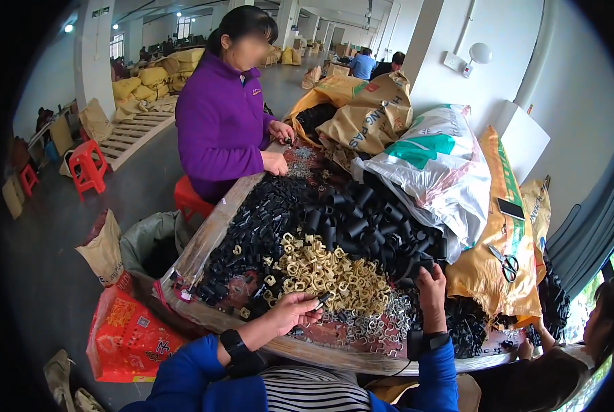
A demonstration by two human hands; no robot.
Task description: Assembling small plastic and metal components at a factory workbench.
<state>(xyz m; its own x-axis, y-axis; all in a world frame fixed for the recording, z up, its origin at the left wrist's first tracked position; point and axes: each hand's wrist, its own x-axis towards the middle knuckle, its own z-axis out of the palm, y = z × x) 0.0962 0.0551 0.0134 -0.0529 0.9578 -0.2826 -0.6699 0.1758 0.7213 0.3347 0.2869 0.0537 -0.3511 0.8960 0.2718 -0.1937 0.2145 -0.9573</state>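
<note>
My left hand [294, 309] pinches a small dark part above the near edge of the heap of tan plastic clips [327, 271]. At the foot of the pile of black plastic tubes [362, 220], my right hand [430, 283] grips a black tube. Small metal pieces [382, 323] lie scattered between my hands. Both forearms wear blue sleeves and dark wrist devices.
The worktable [204, 240] holds small black parts [252, 233]. A person in a purple jacket [221, 123] works at the far end; another person [595, 329] sits at the right. Sacks [430, 165] pile up behind, scissors [506, 263] lie on a yellow sack. Red stools [87, 165] stand at left.
</note>
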